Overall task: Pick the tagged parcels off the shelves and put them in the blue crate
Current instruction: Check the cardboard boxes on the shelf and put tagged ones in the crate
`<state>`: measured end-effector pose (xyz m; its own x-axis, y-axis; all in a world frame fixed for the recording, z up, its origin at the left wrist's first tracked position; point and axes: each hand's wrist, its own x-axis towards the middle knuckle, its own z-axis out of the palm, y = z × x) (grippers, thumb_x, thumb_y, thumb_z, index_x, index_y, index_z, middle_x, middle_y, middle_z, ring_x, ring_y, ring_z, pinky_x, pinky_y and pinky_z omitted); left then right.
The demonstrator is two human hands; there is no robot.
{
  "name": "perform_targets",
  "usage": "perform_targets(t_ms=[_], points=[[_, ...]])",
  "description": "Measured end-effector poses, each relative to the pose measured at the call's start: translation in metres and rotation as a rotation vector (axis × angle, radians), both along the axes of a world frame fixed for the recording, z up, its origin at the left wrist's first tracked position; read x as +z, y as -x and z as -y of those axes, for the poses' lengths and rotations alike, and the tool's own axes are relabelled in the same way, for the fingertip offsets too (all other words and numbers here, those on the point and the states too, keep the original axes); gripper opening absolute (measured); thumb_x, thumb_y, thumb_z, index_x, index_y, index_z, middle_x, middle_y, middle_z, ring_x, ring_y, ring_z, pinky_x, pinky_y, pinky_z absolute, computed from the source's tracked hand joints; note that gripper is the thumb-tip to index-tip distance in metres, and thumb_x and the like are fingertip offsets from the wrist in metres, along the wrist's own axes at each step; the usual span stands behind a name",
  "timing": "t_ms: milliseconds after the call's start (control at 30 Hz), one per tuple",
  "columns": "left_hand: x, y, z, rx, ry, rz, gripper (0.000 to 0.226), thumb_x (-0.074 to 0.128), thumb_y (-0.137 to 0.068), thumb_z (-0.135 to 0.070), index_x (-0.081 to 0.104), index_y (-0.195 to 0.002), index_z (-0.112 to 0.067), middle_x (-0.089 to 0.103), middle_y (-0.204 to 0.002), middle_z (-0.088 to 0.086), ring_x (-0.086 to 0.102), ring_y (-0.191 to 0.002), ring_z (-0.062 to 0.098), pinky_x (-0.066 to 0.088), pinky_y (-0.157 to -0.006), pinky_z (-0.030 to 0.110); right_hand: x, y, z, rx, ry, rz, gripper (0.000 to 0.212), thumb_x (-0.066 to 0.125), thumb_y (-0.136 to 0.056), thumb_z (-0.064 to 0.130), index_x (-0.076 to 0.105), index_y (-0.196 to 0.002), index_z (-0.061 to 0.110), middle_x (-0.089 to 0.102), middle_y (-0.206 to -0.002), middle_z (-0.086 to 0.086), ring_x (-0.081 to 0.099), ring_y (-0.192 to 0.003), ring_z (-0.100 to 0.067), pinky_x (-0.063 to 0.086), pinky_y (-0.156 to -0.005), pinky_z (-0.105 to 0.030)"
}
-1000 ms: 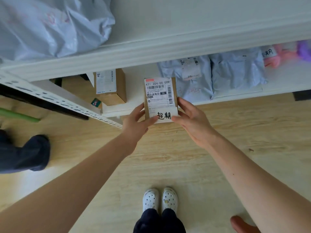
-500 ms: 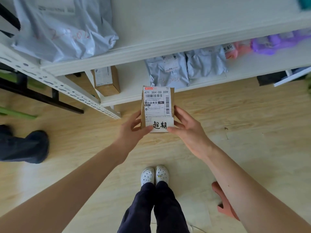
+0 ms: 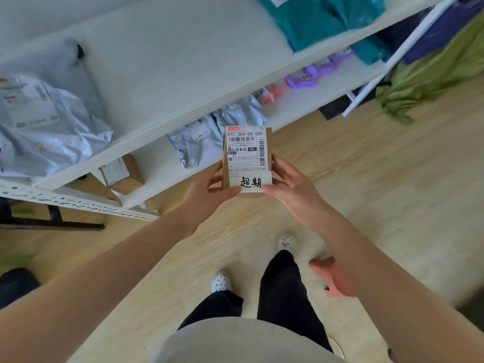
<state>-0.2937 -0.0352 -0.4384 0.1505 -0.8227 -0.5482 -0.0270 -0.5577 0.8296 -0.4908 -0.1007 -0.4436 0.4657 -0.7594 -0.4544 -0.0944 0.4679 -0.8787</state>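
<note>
From my remote seat: the tagged box [image 3: 246, 158], at the lip of the lower shelf [image 3: 301, 106] a second ago, is now drawn clear and carried by the left hand [image 3: 207, 191] and right hand [image 3: 290, 187] over the floor [image 3: 379, 184]. The head has swung right, bringing teal parcels [image 3: 322, 19] in at 1 o'clock and a green cloth [image 3: 432, 77] at 2 o'clock. The white shoes, together before, have split: the right shoe [image 3: 287, 242] is ahead of the left shoe [image 3: 221, 281].
</note>
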Motion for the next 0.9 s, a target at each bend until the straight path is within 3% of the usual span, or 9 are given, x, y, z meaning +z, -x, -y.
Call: perform_targets(t_ms=[133, 367, 533, 900], points=[[0.02, 0.046, 0.057, -0.112, 0.049, 0.026, 0.068, 0.074, -0.08, -0.026, 0.042, -0.138, -0.039, 0.062, -0.124, -0.009, 0.057, -0.115, 0.011, 0.045, -0.103, 0.042, 0.014, 0.053, 0.041, -0.092, 0.04, 0.003, 0.078, 0.07, -0.078, -0.004, 0.041, -0.143, 0.028, 0.056, -0.135, 0.012, 0.06, -0.116, -0.01, 0.042, -0.107, -0.044], [0.046, 0.146, 0.165, -0.207, 0.139, 0.029, 0.069, 0.074, -0.081, -0.022, 0.04, -0.14, -0.035, 0.061, -0.126, -0.005, 0.058, -0.114, 0.008, 0.05, -0.093, 0.029, 0.026, 0.16, 0.133, -0.143, 0.118, 0.07, 0.079, 0.073, -0.077, 0.0, 0.038, -0.145, 0.024, 0.054, -0.138, 0.008, 0.057, -0.121, -0.017, 0.042, -0.106, -0.048], [0.058, 0.221, 0.235, -0.233, 0.179, 0.037, 0.07, 0.075, -0.08, -0.021, 0.041, -0.139, -0.036, 0.062, -0.125, -0.005, 0.058, -0.114, 0.01, 0.049, -0.097, 0.034, 0.035, 0.235, 0.198, -0.169, 0.149, 0.089, 0.081, 0.077, -0.072, 0.006, 0.042, -0.142, 0.026, 0.053, -0.14, 0.004, 0.055, -0.124, -0.023, 0.04, -0.106, -0.052], [0.067, 0.334, 0.37, -0.357, 0.247, 0.033, 0.06, 0.076, -0.078, -0.024, 0.051, -0.131, -0.036, 0.065, -0.122, -0.004, 0.061, -0.112, 0.011, 0.05, -0.098, 0.04, 0.051, 0.352, 0.298, -0.367, 0.178, 0.104, 0.081, 0.078, -0.068, 0.005, 0.045, -0.137, 0.033, 0.055, -0.135, 0.015, 0.055, -0.124, -0.02, 0.04, -0.107, -0.05]])
